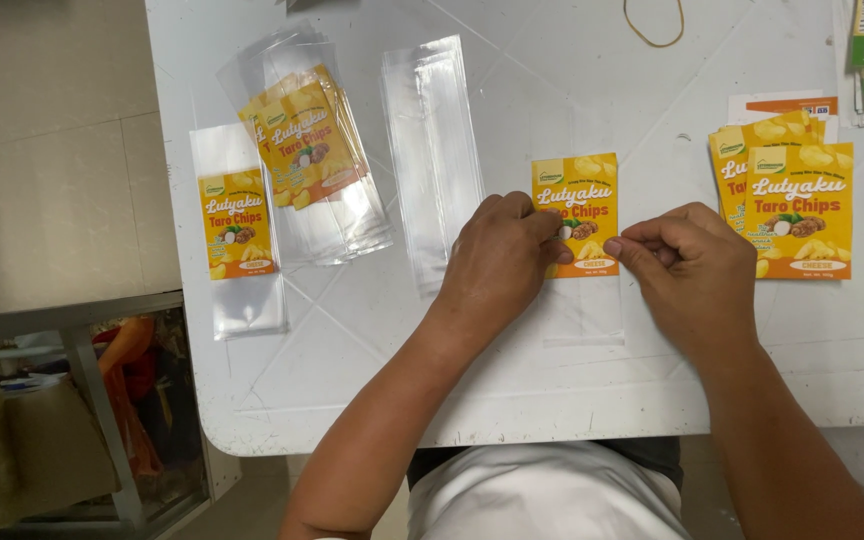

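i've both hands, left hand (497, 262) and right hand (687, 268), pinched shut on the yellow label card (577, 215) mid-tabletop (552, 390); light, thin, slippery-looking sleeve (582, 320), so best gripped at the edges.

Yellow-orange snack label (579, 203) lies flat inside a clear bag (584, 318).

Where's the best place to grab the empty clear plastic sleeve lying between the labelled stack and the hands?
Probably the near short end of the empty clear plastic sleeve, coming from the left hand side. It lies flat and long on the white table; that end is nearest and uncovered.
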